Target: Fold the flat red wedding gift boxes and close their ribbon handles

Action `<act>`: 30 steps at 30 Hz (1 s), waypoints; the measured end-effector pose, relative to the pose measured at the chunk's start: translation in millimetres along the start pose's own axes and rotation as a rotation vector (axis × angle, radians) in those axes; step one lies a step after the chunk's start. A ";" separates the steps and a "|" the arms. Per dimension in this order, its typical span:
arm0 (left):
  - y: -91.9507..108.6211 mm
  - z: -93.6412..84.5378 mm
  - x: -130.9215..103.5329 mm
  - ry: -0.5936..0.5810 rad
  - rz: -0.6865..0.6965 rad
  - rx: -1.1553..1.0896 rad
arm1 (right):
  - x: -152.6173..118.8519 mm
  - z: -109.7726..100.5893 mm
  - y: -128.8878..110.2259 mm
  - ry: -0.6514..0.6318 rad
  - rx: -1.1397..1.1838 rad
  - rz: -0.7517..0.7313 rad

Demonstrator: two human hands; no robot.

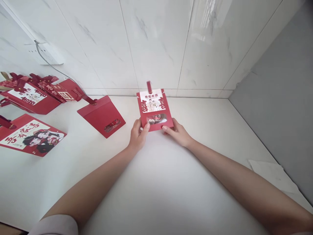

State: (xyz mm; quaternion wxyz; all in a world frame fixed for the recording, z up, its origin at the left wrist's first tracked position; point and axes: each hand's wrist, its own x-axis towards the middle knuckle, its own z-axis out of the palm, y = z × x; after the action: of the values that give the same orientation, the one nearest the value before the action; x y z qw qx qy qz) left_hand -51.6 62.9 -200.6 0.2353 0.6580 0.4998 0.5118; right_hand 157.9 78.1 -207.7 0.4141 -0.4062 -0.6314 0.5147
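Both my hands hold a red gift box (144, 112) by its lower sides, near the middle of the white table. It bears a white label with red characters and a printed couple, a ribbon loop on top, and a clear window showing wrapped items inside. My left hand (139, 134) closes on the lower left edge, thumb on the front. On the lower right edge my right hand (178, 132) grips with its thumb on the front; the fingers behind the box are hidden. A plain-sided red gift box (101, 114) with a small window stands to the left, apart from my hands.
Farther left are a red box with a printed couple (34, 135) and a cluster of several red boxes (49, 107) along the tiled wall (156, 42). A grey cable (52, 67) hangs from a wall socket (49, 54). White paper (271, 174) lies at the right edge.
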 end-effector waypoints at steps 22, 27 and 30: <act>-10.7 4.2 5.9 -0.379 -0.023 -0.343 | -8.1 -1.5 -3.6 0.103 -0.431 -0.527; -4.5 2.3 3.2 -0.462 0.028 -0.324 | -9.3 1.3 -3.4 0.169 -0.322 -0.435; -0.6 1.3 2.6 -0.488 0.063 -0.309 | -10.2 5.8 -3.0 0.048 -0.106 -0.308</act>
State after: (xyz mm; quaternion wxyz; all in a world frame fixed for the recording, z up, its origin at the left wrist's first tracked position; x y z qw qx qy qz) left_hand -50.7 65.8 -200.5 0.4300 0.7332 0.3238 0.4155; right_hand 155.4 66.3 -206.6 0.4812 -0.3381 -0.7022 0.4014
